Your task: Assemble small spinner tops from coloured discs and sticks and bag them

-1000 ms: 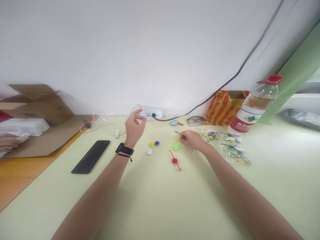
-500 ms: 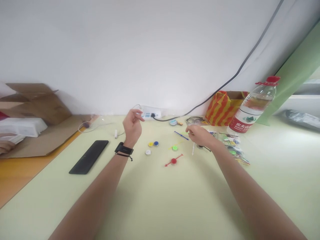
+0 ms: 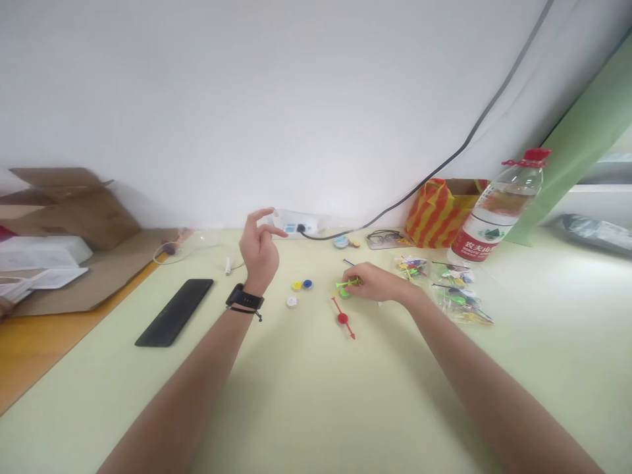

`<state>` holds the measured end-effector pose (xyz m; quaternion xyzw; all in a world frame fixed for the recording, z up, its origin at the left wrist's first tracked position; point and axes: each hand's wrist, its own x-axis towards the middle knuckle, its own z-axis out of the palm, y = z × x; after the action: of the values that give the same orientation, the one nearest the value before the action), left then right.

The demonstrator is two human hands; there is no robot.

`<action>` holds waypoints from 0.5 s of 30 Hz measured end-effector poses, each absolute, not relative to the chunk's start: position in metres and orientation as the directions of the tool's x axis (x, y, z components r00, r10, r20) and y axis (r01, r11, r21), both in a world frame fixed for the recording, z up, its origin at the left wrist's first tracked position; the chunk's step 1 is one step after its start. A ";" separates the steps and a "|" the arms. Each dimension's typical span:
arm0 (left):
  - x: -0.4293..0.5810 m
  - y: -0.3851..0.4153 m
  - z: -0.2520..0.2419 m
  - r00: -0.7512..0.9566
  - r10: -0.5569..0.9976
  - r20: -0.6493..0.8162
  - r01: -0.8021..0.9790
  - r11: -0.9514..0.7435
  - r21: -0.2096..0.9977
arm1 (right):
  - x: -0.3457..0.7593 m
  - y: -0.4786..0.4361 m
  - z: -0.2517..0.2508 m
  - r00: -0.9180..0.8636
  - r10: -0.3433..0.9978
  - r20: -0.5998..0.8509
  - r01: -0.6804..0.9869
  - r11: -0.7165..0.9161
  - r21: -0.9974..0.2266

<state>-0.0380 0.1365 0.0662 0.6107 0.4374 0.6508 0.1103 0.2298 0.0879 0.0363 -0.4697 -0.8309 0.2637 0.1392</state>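
My right hand (image 3: 378,282) pinches a light green arrow pointer (image 3: 348,283) just above a green round base (image 3: 344,294); whether the two touch I cannot tell. In front of it lies a red spinner (image 3: 342,318), its arrow set on a red round base. My left hand (image 3: 261,255) is raised over the table with fingers apart and nothing in them. Nearest to it are yellow (image 3: 297,286), blue (image 3: 307,284) and white (image 3: 291,301) round bases. A blue arrow (image 3: 348,262) pokes out behind my right hand, which hides most of it.
Small plastic bags of coloured parts (image 3: 461,303) lie to the right, before a water bottle (image 3: 494,220) and a striped bag (image 3: 429,214). Glasses (image 3: 388,238) and a power strip (image 3: 291,224) are by the wall. A black slab (image 3: 175,313) and cardboard (image 3: 79,283) lie left.
My right hand has moved left and nearer, carrying the green arrow to the green base. The red arrow has turned on its base. At far left, another person's hand has drawn back.
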 end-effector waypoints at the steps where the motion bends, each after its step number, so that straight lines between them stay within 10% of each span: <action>1: -0.038 0.136 0.066 -0.237 0.679 0.695 0.394 -0.586 0.708 | 0.229 0.088 0.035 -0.521 0.853 -0.022 0.708 0.417 -0.570; 15: -0.036 0.140 0.061 -0.162 0.779 0.605 0.274 -0.554 0.786 | 0.232 0.086 0.047 -0.456 0.888 0.058 0.716 0.405 -0.568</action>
<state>-0.0364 0.1399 0.0606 0.6154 0.4278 0.6310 0.2003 0.2320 0.0858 0.0466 -0.4898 -0.8189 0.2399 0.1789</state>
